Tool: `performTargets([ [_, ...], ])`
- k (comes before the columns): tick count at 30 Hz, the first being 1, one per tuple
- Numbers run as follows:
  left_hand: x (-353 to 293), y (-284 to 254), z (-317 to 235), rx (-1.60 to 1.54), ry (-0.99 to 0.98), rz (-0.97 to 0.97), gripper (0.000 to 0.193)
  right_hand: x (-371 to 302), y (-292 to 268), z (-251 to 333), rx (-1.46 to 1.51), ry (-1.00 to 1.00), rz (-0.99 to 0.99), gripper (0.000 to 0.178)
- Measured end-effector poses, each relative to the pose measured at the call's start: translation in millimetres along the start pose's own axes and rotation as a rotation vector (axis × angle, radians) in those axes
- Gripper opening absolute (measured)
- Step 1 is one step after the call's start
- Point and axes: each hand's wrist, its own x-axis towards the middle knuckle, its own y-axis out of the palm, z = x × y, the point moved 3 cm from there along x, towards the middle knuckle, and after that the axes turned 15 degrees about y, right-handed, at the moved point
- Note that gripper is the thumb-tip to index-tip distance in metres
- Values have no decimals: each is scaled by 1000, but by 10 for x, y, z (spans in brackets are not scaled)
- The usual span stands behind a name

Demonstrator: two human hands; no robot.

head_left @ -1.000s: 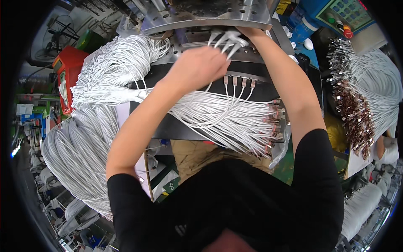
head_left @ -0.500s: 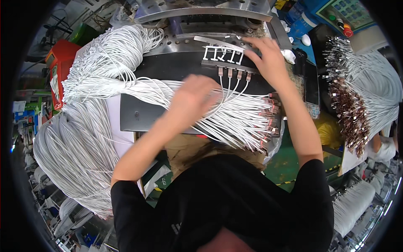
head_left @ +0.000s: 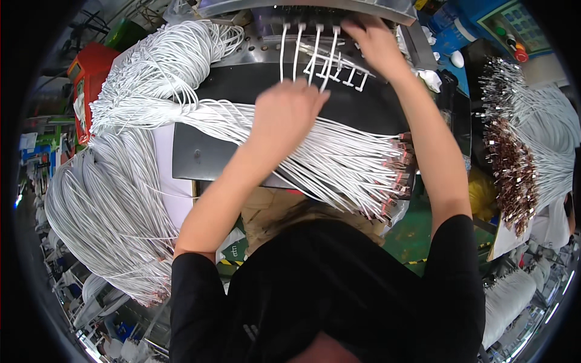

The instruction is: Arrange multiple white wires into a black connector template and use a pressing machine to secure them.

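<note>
My left hand point(head_left: 287, 112) is closed over several white cables point(head_left: 295, 55), slightly blurred. From its fingers these cables run away from me to the machine's dark opening point(head_left: 266, 24), where their ends sit in a row. At the right end of that row is my right hand point(head_left: 374, 45), fingers bent at the opening; what they grip is hidden. A white plastic runner with short crossbars point(head_left: 348, 77) lies on the black work surface point(head_left: 242, 81) between my hands. Below my left hand spreads a bundle of white cables point(head_left: 345, 163) with brownish connectors point(head_left: 399, 175) at its right ends.
Coiled white cables point(head_left: 151, 72) are heaped at the far left, beside a red box point(head_left: 91, 66). A thick cable bundle point(head_left: 109, 212) hangs at the left. More cables with metal-tipped ends point(head_left: 514, 163) lie right. The machine's curved metal plate point(head_left: 315, 7) overhangs the far side.
Both hands have moved away from me, toward the machine. The row of cable ends has gone from the work surface into the dark opening. The white runner now lies nearer me, askew.
</note>
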Motion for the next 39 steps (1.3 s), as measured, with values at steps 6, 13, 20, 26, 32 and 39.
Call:
performTargets([
  [6,768,180,516,102,-20,37,32,795,170,-193,402,73,-329,31],
  [13,925,277,908,-118,-255,131,21,910,237,-207,-387,252,-237,27],
  [20,749,244,1065,-67,-313,-54,36,211,74,434,330,-127,181,45],
  [26,515,410,1186,393,49,-208,39,18,299,622,-350,-137,70,57],
  [32,694,636,1239,367,-52,-225,46,126,325,617,-279,-36,41,52],
  [39,667,747,1288,403,-152,-188,51,-184,122,668,-80,-161,-287,40],
])
